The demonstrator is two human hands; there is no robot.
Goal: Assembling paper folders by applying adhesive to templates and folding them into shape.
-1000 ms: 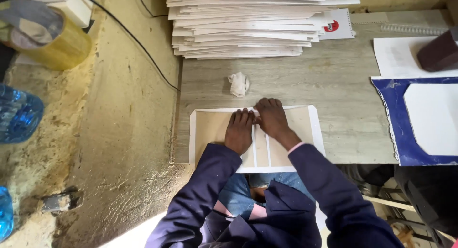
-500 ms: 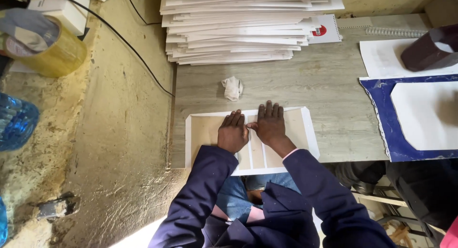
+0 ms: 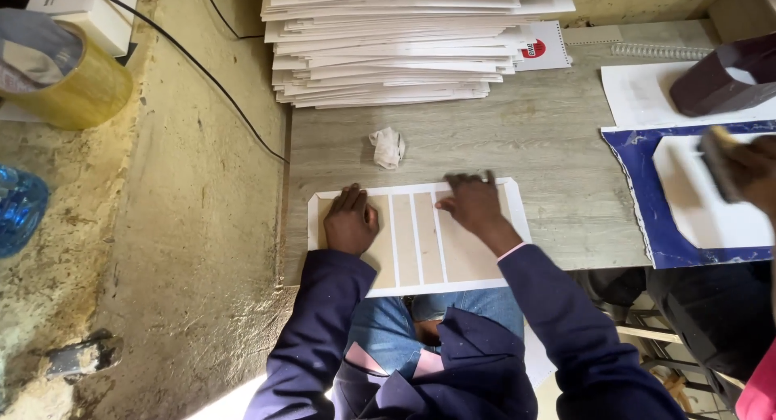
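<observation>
Two hands flat, fingers spread | white sheet (image 3: 420, 287), tan cardboard strips (image 3: 404, 242)

White sheet (image 3: 420, 246) bearing tan rectangular panels separated by narrow white strips, lying flat at the near table edge, corners clipped, near edge overhanging.

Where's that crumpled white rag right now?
In the head view, the crumpled white rag lies on the grey table, between the stack of white boards and the panelled sheet.

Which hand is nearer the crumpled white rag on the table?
Left. The left hand lies just below-left of the rag; the right hand is farther, below-right.
</observation>
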